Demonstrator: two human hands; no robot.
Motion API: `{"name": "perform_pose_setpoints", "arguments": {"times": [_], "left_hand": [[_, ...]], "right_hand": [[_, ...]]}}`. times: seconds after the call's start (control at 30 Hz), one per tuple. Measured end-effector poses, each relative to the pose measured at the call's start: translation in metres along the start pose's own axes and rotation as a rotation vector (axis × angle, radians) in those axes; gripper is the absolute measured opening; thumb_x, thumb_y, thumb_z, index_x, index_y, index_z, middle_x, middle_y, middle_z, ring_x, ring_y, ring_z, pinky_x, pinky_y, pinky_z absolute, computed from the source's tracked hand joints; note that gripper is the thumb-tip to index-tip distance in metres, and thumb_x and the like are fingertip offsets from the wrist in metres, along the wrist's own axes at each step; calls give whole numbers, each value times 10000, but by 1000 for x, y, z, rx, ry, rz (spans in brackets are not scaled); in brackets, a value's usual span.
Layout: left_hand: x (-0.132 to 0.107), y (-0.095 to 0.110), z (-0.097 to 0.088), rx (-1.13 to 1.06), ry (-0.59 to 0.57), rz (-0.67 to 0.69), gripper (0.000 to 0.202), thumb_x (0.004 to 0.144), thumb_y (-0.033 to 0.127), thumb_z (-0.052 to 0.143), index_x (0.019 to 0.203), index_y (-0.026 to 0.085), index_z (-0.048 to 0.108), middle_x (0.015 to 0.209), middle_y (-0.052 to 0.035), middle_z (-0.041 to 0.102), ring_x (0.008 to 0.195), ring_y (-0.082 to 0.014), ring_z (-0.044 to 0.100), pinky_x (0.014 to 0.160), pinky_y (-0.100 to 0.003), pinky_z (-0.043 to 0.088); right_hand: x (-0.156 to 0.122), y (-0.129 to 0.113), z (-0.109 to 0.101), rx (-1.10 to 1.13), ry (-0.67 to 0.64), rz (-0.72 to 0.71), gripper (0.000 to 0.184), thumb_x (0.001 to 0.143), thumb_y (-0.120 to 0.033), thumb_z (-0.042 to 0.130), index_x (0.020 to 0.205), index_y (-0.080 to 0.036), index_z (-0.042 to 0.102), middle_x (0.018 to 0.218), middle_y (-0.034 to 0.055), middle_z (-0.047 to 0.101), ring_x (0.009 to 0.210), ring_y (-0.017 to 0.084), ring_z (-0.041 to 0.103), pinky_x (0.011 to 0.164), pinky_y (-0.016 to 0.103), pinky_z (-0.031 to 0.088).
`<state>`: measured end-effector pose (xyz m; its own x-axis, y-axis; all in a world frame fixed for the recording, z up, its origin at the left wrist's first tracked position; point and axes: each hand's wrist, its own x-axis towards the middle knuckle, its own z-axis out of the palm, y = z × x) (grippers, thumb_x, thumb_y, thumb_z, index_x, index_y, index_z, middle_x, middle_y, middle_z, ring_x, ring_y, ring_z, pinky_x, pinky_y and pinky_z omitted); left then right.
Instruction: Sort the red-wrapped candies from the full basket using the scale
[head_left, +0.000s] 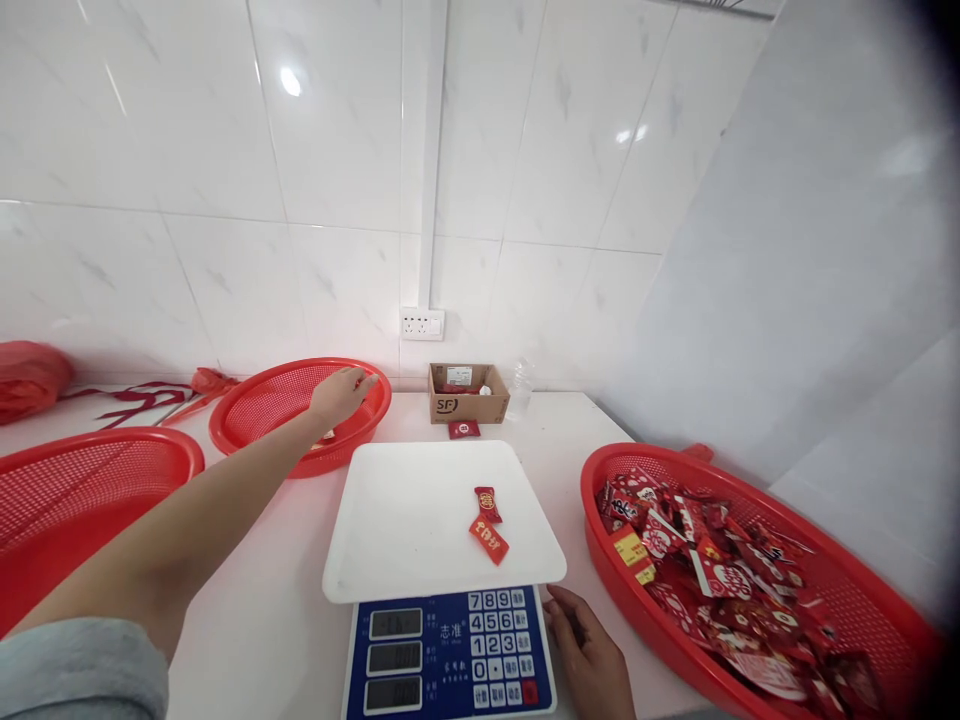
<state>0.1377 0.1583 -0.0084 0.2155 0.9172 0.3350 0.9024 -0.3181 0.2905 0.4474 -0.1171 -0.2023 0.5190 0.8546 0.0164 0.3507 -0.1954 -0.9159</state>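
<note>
My left hand [341,393] reaches far forward over the rim of a red mesh basket [259,408] at the back; its fingers are bunched together and what they hold, if anything, is hidden. My right hand [592,655] rests on the table beside the blue keypad of a weighing scale [448,655], fingers curled loosely and holding nothing. Two small red candy packets [488,523] lie on the scale's white platter [397,520].
A red basket [600,490] full of several red candy packets stands at the right. Another red basket [90,490] sits at the left. A small cardboard box [469,395], a loose red packet [463,429] and a clear bottle [520,388] stand by the tiled wall.
</note>
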Motion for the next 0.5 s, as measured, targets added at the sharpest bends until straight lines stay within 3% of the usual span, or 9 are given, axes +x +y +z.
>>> {"name": "perform_pose_setpoints", "arguments": {"times": [0.1,0.17,0.27,0.4,0.5], "left_hand": [[-2,-1,10,7,-34,24,294,891,342,536,1119,157,560,1127,-76,583,955,-207,593,812,-412,501],[-14,12,25,-14,-88,122,302,898,353,519,1122,155,560,1153,-89,578,1015,-221,575,867,-443,471],[-45,49,49,-76,-222,381,341,913,405,457,1143,177,565,1232,-113,560,1170,-223,495,998,-387,384],[-93,103,71,-150,-420,737,604,785,586,557,1288,263,471,1384,-79,461,1262,-231,428,1030,-334,355],[-111,128,79,-137,-438,932,575,795,612,520,1246,255,507,1345,-93,494,1243,-263,438,1038,-377,327]], "right_hand": [[0,-3,0,0,3,3,487,714,-582,519,971,-195,663,906,70,716,830,228,665,711,281,535],[0,-3,1,6,0,3,489,714,-582,521,972,-191,661,901,72,716,826,227,665,705,276,536],[0,-2,1,2,-6,1,495,718,-584,521,978,-186,659,893,74,716,809,224,667,689,267,537],[0,0,1,-18,7,-30,482,732,-571,513,981,-186,659,908,73,715,819,221,665,708,273,533],[0,0,1,-14,12,-57,453,733,-555,520,959,-190,665,892,69,720,804,220,669,706,280,535]]}}
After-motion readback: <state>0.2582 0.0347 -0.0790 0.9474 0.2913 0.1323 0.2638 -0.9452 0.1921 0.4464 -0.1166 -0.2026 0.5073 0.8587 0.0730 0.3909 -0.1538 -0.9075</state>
